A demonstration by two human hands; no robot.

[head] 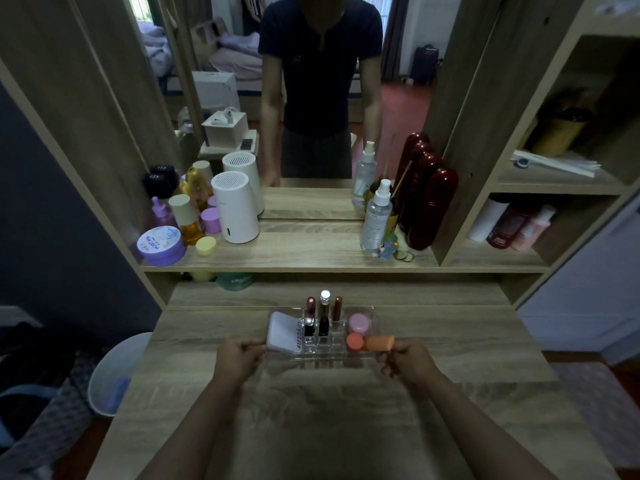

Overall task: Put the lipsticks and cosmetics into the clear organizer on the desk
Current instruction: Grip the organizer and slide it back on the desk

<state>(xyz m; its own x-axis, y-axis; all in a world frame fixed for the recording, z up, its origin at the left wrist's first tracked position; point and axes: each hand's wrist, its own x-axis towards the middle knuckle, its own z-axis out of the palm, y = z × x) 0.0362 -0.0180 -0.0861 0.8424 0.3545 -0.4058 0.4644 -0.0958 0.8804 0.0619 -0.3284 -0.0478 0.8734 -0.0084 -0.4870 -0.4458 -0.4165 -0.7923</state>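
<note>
The clear organizer [322, 355] sits mid-desk. My left hand [239, 356] grips its left end and my right hand [408, 362] grips its right end. Upright lipsticks [323, 311] fill the back middle slots. A white tube [285, 332] lies in the left compartment. On the right side lie a pink jar [359, 323], a coral round lid [354, 341] and an orange tube [379, 342].
The raised shelf [311, 252] behind carries a purple tin [161, 245], a white cylinder [235, 207], spray bottles [375, 216] and dark red bottles [427, 206] before a mirror. A white bin [114, 374] stands left of the desk. Side cubbies on the right hold bottles [512, 226].
</note>
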